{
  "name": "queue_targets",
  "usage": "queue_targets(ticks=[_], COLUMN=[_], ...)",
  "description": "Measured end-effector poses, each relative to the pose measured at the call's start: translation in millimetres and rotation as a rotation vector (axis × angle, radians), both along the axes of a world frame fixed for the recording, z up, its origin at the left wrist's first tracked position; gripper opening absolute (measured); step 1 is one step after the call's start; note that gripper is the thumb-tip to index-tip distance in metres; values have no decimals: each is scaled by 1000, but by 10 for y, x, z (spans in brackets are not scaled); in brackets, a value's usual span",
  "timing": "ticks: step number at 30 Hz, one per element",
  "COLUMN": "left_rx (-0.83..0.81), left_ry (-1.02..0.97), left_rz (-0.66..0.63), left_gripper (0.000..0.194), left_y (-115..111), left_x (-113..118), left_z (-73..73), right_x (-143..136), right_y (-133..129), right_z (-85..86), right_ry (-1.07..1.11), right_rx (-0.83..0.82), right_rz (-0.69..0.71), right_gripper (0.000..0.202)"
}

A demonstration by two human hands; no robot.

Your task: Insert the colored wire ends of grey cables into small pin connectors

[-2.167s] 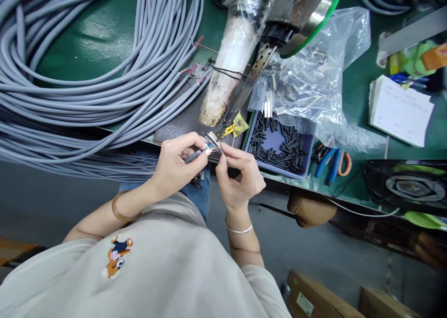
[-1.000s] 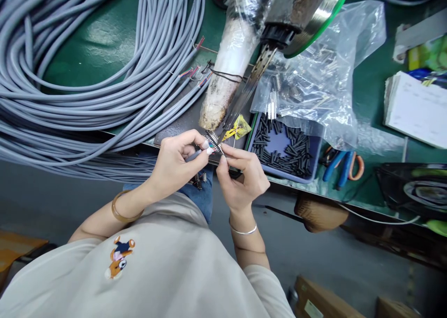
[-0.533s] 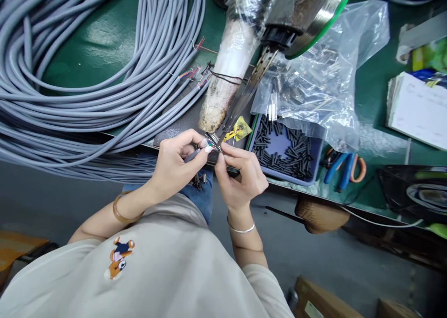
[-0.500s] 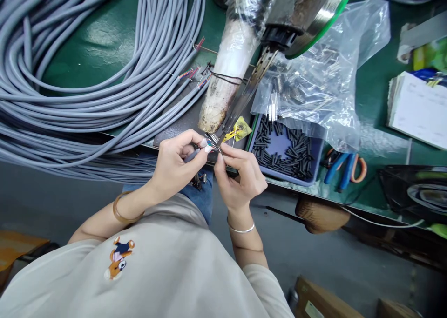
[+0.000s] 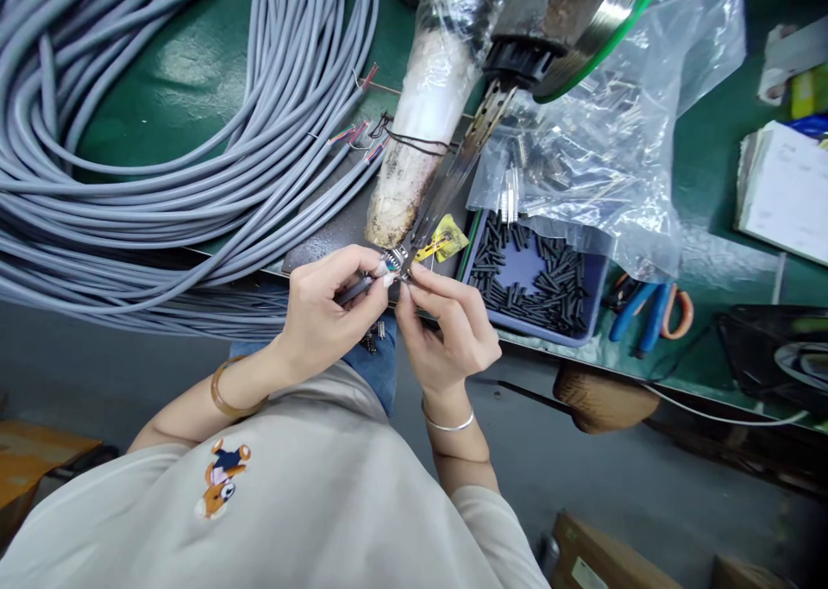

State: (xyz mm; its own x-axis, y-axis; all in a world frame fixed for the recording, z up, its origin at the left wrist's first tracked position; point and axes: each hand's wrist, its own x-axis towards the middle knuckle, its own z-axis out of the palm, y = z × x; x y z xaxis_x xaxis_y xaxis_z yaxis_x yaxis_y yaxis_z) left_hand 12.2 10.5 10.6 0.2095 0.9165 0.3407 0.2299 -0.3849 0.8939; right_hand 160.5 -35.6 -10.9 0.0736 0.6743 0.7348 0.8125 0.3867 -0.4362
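My left hand [image 5: 327, 304] pinches the end of a grey cable [image 5: 354, 291], with coloured wires and a small metal connector [image 5: 395, 258] at its tip. My right hand [image 5: 446, 322] is closed in a pinch just right of the connector, on something too small to make out. Between the two hands comes down the dark tip of a soldering iron [image 5: 446, 184]. The white wrapped tube [image 5: 423, 110] ends just above the connector. Beside the iron tip lies a yellow piece [image 5: 446, 239] on the dark board.
Bundles of grey cables [image 5: 194, 192] cover the left. On the right are a purple tray [image 5: 599, 300] of black tubes, a plastic bag [image 5: 621, 140] of metal parts, blue-handled pliers [image 5: 630, 309] and a notepad [image 5: 786, 192]. A green-rimmed solder spool [image 5: 599, 54] hangs above.
The connector shows a little more at my left fingertips. Both hands stay almost in place, and objects on the right have shifted slightly outward in view.
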Motion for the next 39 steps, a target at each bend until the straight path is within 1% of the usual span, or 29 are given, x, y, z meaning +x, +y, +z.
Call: queue_targets(ticks=[5,8,11,13,15,17,18,19,20,21,22,24,26,28,30,32,33,35,36,37,38,39], left_rx=[-124,-164,-222,-352,-574,-798,-874,-919,-931,-915,-872,-721,-543,-374,-211,-61,-4,42,23,-27,-106,-205], left_ry=[13,9,-42,-99,-171,-240,-266,-286,-298,-302,-300,-268,-212,-140,-77,-44,-43,-78,-104,-134,-164,-192], left_rz=[-33,-36,-60,-94,-183,-342,-425,-491,-529,-536,-513,-423,-374,-396,-430,-411,-394,-371,-379,-394,-409,-416], left_gripper=[5,4,5,8,14,21,24,26,26,24,22,14,16,20,15,7,6,9,9,9,7,6], left_y=[-20,-45,-65,-64,-51,-38,-37,-43,-58,-81,-111,-182,-243,-276,-279,-271,-268,-269,-274,-279,-285,-288], left_x=[-24,-20,-25,-51,-99,-159,-189,-215,-238,-258,-275,-306,-340,-374,-397,-398,-392,-369,-356,-344,-333,-324], left_z=[-62,-89,-60,-8,58,123,151,174,191,202,209,209,199,182,158,128,110,71,51,31,12,-5], right_x=[-10,-8,38,100,169,213,216,206,185,155,120,50,-6,-46,-76,-97,-104,-108,-107,-105,-101,-98], right_y=[-18,-36,-91,-150,-212,-257,-270,-275,-276,-274,-270,-267,-272,-278,-276,-264,-257,-246,-244,-246,-251,-260], right_z=[8,3,-37,-91,-148,-186,-194,-195,-192,-185,-175,-147,-102,-38,32,91,112,135,140,143,144,144], right_ry=[-109,-128,-57,77,202,208,168,121,83,65,73,157,275,374,445,505,543,643,699,749,784,794], right_rx=[3,6,-6,17,75,82,51,11,-21,-36,-37,-49,-137,-259,-344,-389,-406,-453,-484,-518,-548,-570], right_rz=[4,7,15,71,185,284,301,299,292,284,271,235,172,125,117,122,130,184,227,273,311,320], right_gripper=[19,19,19,15,8,11,13,14,14,14,14,12,8,8,14,19,20,22,23,23,23,23])
